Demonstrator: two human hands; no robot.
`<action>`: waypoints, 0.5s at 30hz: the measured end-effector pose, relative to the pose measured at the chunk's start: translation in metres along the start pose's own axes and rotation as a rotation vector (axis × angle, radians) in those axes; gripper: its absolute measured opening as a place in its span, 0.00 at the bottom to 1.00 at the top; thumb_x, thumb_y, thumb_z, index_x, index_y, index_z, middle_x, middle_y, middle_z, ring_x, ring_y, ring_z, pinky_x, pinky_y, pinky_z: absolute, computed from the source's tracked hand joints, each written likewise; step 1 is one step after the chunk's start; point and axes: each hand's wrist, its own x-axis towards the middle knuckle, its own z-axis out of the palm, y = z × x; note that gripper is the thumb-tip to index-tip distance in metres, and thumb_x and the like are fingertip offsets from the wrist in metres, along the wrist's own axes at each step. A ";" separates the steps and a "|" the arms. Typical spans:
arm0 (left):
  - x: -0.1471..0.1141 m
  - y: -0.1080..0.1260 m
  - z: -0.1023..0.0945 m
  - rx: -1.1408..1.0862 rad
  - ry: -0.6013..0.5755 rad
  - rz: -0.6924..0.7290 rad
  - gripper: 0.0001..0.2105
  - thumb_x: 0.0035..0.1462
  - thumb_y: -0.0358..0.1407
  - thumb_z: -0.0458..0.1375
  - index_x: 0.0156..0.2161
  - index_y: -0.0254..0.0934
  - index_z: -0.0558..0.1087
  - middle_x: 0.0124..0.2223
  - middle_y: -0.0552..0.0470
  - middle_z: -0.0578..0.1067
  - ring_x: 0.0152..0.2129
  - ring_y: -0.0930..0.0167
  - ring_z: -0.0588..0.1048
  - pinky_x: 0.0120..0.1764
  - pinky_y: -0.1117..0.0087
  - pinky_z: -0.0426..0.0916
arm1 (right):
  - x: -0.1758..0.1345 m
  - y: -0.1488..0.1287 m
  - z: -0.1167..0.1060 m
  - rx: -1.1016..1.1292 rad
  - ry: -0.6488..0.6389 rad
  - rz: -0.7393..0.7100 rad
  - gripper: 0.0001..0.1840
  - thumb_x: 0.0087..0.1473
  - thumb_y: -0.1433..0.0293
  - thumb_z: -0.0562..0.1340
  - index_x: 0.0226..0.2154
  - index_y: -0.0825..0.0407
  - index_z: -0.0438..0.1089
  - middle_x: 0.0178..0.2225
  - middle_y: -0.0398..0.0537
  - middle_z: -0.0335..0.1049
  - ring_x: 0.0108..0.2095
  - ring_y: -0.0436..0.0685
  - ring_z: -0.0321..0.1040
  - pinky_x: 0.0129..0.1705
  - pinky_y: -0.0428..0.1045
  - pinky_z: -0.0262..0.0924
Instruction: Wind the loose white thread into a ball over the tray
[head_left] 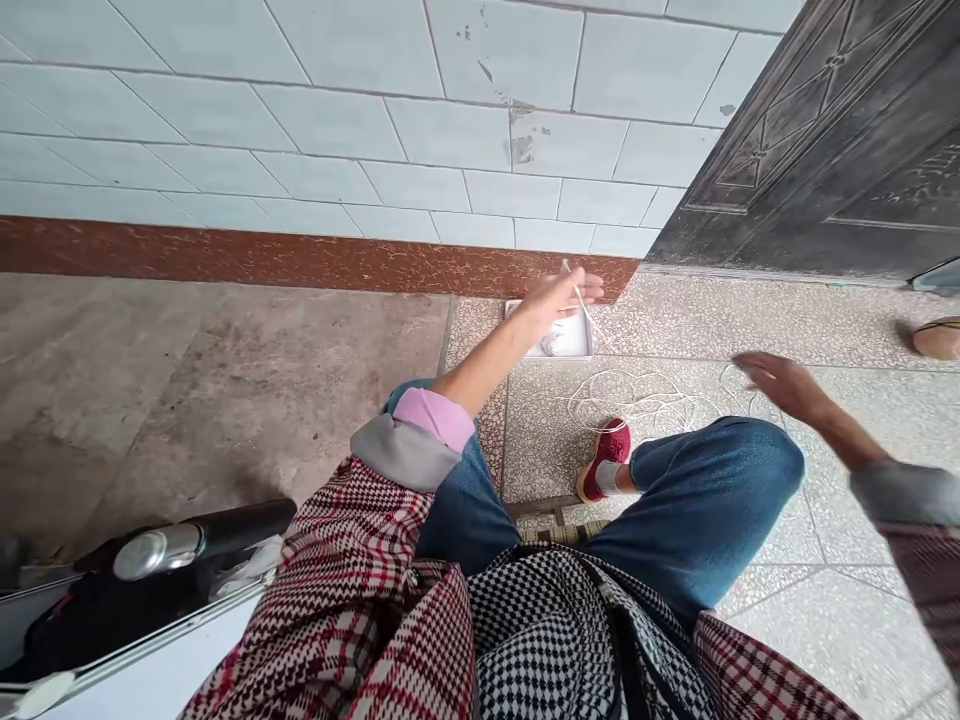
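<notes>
Speckled floor (540, 450) bears the white tray (576, 342); above it my left hand (553, 297) grips white cord (583, 300), looped right of the tray; farther right, I can't tell whether my blurred right hand (786, 387) grips.

Single head-worn view, forward and steeply down

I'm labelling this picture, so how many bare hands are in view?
2: the left hand over the shallow white box, white cord across it; the right hand over the floor, near loose cord.
</notes>
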 end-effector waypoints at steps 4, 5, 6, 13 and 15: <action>-0.005 -0.020 0.008 0.018 -0.090 0.022 0.18 0.71 0.55 0.66 0.45 0.44 0.87 0.53 0.42 0.89 0.62 0.51 0.81 0.68 0.50 0.68 | 0.066 -0.115 0.125 0.419 -0.280 -0.089 0.28 0.60 0.42 0.71 0.51 0.45 0.80 0.58 0.57 0.82 0.56 0.67 0.78 0.47 0.59 0.83; -0.002 -0.024 0.007 -0.001 -0.088 0.022 0.19 0.70 0.56 0.66 0.46 0.44 0.87 0.52 0.42 0.89 0.61 0.52 0.82 0.67 0.50 0.69 | 0.074 -0.139 0.146 0.514 -0.332 -0.101 0.29 0.61 0.42 0.71 0.51 0.45 0.79 0.52 0.56 0.82 0.52 0.64 0.79 0.43 0.56 0.82; 0.001 -0.026 0.005 -0.021 -0.079 0.021 0.19 0.70 0.57 0.66 0.47 0.44 0.87 0.51 0.42 0.89 0.60 0.52 0.82 0.66 0.50 0.70 | 0.079 -0.158 0.160 0.579 -0.355 -0.103 0.28 0.62 0.41 0.70 0.49 0.46 0.78 0.45 0.54 0.82 0.45 0.62 0.78 0.38 0.53 0.79; 0.035 0.001 -0.032 -0.232 0.136 0.105 0.14 0.73 0.51 0.64 0.51 0.48 0.86 0.57 0.49 0.88 0.70 0.58 0.75 0.70 0.56 0.65 | 0.048 -0.092 0.067 -0.122 0.017 -0.261 0.30 0.69 0.42 0.65 0.27 0.44 0.60 0.22 0.44 0.58 0.23 0.54 0.51 0.25 0.53 0.44; 0.041 0.007 -0.042 -0.286 0.215 0.116 0.13 0.74 0.50 0.63 0.51 0.47 0.85 0.58 0.50 0.87 0.72 0.59 0.73 0.70 0.58 0.64 | 0.015 -0.026 0.010 -0.355 0.080 -0.240 0.30 0.72 0.43 0.61 0.25 0.42 0.58 0.19 0.44 0.54 0.18 0.54 0.45 0.25 0.56 0.41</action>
